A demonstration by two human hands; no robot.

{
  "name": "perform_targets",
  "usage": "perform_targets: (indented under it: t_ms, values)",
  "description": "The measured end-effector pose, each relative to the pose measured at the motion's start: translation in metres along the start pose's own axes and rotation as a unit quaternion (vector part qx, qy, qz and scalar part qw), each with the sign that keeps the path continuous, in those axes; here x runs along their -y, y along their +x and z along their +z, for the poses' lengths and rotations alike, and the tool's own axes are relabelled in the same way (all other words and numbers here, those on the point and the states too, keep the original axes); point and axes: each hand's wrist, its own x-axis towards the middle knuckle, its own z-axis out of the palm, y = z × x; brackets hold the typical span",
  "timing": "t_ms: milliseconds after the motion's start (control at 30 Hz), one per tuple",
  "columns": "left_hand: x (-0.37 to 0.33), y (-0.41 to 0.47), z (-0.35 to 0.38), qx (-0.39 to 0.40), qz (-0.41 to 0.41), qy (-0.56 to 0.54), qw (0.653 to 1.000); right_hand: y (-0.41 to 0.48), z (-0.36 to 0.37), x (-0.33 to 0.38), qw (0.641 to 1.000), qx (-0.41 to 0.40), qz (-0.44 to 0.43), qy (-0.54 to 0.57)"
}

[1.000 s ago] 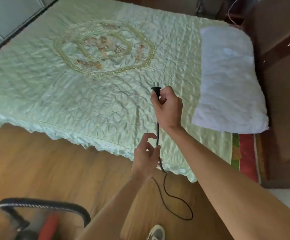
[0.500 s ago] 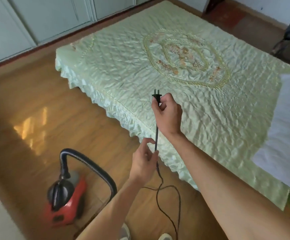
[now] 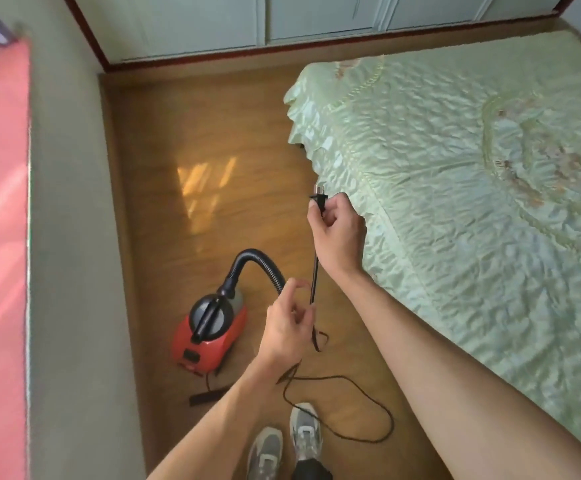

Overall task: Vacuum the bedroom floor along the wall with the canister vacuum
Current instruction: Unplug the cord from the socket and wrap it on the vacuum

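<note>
Gripping the plug in the right hand, fingers curled tight, prongs up, by the bed; pinching the cord lower down with the left hand; leaving the red canister vacuum standing on the wooden floor between wall and bed

Your right hand has the plug at its top; your left hand sits nearer you, on the cord. The canister vacuum stands on the floor left of that hand, the wall farther left. The bed lies right of both hands.
</note>
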Motion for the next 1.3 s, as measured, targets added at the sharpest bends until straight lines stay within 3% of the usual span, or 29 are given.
perform_targets:
  t_ms: [333,833,1300]
  values:
    - [0.065,0.000,-0.050,-0.112,-0.070,0.012,0.991,-0.024,0.124,-0.004,0.988,0.143,-0.008,0.056]
    - [0.154,-0.043,-0.074,-0.128,-0.207,0.054,0.968,-0.102,0.189,-0.055,0.958,0.268,0.094,0.047]
    - [0.216,-0.040,-0.146,-0.023,-0.217,0.110,0.970,-0.160,0.234,-0.062,0.956,0.178,0.229,0.031]
